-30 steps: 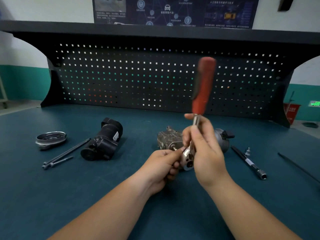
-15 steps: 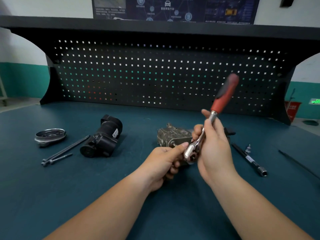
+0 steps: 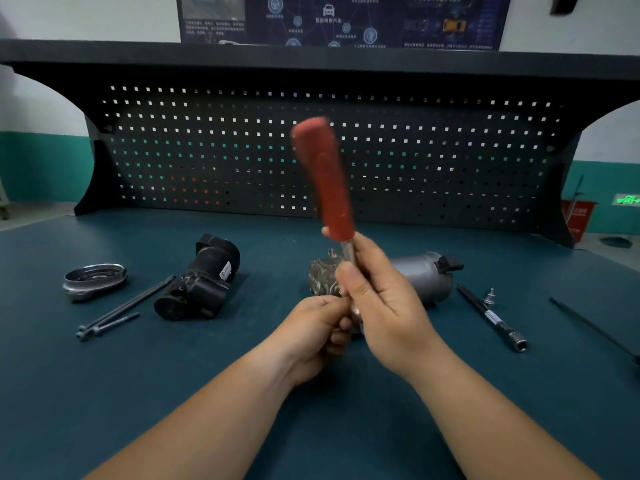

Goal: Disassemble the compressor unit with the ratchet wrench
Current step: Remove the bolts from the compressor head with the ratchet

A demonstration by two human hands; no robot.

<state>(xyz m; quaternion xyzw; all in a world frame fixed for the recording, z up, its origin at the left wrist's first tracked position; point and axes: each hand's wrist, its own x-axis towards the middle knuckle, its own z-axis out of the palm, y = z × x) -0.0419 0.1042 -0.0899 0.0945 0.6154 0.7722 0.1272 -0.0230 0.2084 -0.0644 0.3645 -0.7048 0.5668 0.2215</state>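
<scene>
While the left hand (image 3: 313, 336) curls its fingers against the right hand (image 3: 386, 308), what they hold cannot be told; right fingers wrap the ratchet wrench (image 3: 327, 178), handle blurred, head concealed, the compressor unit (image 3: 424, 275) partly covered just behind them.

Left hand (image 3: 311, 337): bare, uncovered. Right hand (image 3: 384, 306): bare likewise. Nails seem short, though motion blur softens fingertips too much to be sure. Left forearm (image 3: 214, 414) and right forearm (image 3: 485, 410): both bare as far as bottom edge of frame shows, skin smooth, wrists plain.
</scene>
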